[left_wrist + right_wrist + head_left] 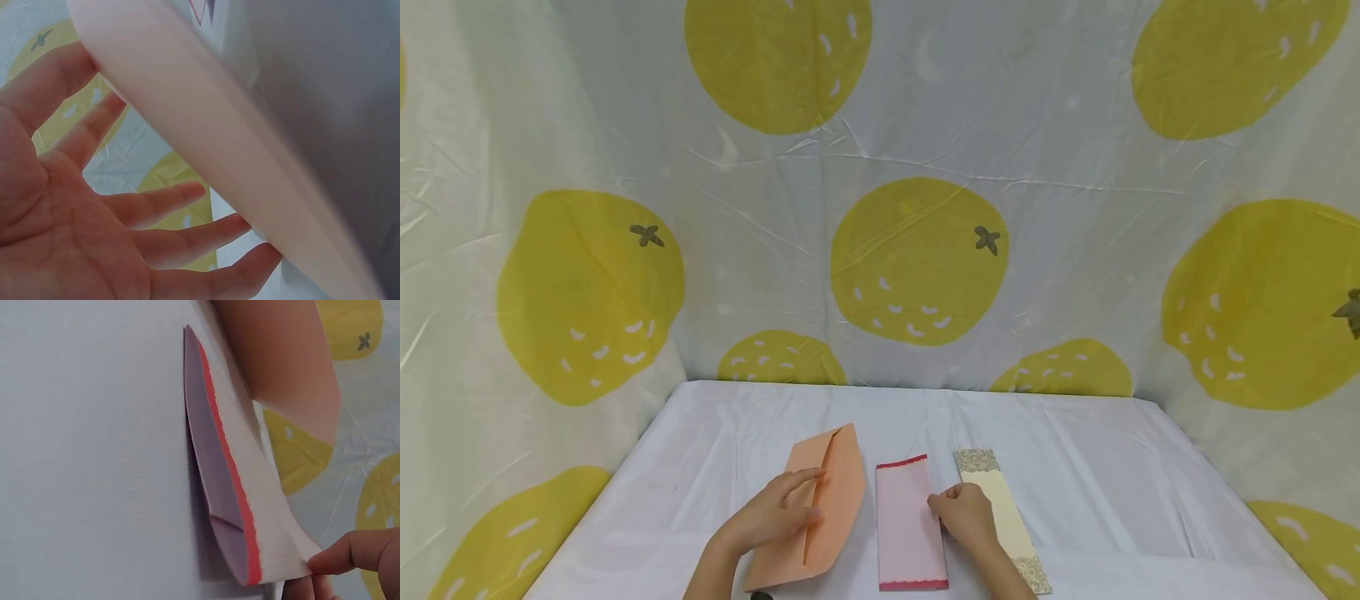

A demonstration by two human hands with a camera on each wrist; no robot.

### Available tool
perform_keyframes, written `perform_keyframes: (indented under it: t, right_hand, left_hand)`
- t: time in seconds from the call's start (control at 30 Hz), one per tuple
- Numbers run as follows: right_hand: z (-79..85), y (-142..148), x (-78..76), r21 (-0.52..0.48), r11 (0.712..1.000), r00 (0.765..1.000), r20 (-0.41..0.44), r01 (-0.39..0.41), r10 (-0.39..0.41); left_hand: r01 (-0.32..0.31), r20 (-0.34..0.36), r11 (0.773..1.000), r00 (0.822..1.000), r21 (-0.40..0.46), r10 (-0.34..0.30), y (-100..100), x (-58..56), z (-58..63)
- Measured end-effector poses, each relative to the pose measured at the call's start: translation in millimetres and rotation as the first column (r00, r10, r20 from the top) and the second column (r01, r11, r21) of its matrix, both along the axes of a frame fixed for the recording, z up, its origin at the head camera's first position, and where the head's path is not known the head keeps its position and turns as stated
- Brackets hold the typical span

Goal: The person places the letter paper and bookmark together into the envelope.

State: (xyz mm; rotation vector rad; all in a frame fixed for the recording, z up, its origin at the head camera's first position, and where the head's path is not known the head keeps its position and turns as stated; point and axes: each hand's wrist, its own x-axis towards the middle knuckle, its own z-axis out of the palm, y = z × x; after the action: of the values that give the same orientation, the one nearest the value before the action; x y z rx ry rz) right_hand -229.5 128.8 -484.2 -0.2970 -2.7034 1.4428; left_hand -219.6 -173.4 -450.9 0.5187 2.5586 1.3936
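On the left stands a peach envelope (838, 500), tilted, with its pointed flap toward the right. My left hand (778, 508) has its fingers spread and rather straight, and their tips touch the envelope near the flap fold; the left wrist view shows fingertips along the paper's edge. In the middle lies a pink envelope (910, 525) with red-trimmed ends. My right hand (966, 512) pinches its right edge between thumb and fingers. In the right wrist view this pink envelope (240, 456) gapes at its red-edged end. Partly behind my right forearm lies a cream envelope (1000, 500) with patterned gold ends.
A white cloth (1097, 475) covers the table. Behind and at both sides hangs a white curtain (1060, 275) printed with large yellow fruit. A small dark object (762, 595) shows at the bottom edge, too little of it to identify.
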Motion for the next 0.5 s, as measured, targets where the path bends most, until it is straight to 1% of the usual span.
perform_keyframes:
  t: [0.1, 0.27, 0.4, 0.5]
  right_hand:
    - [1.8, 2, 0.9, -0.068, 0.998, 1.000, 0.002, -0.013, 0.013]
    - [2.8, 6, 1.1, -0.172, 0.985, 1.000, 0.018, -0.007, 0.010]
    - [3.1, 10, 1.7, -0.250, 0.968, 1.000, 0.013, -0.017, 0.021]
    - [1.8, 12, 1.6, -0.308, 0.951, 1.000, -0.011, -0.031, 0.029]
  left_hand:
    - [0.001, -0.005, 1.000, 1.000, -0.003, -0.001, 0, -0.2, -0.3]
    - [-0.004, -0.005, 1.000, 1.000, -0.002, 0.004, 0, 0.2, -0.9]
    - [-0.002, -0.006, 1.000, 1.000, 0.001, 0.002, 0, 0.3, -1.2]
    - [0.001, -0.007, 1.000, 1.000, 0.004, -0.001, 0, 0.0, -1.4]
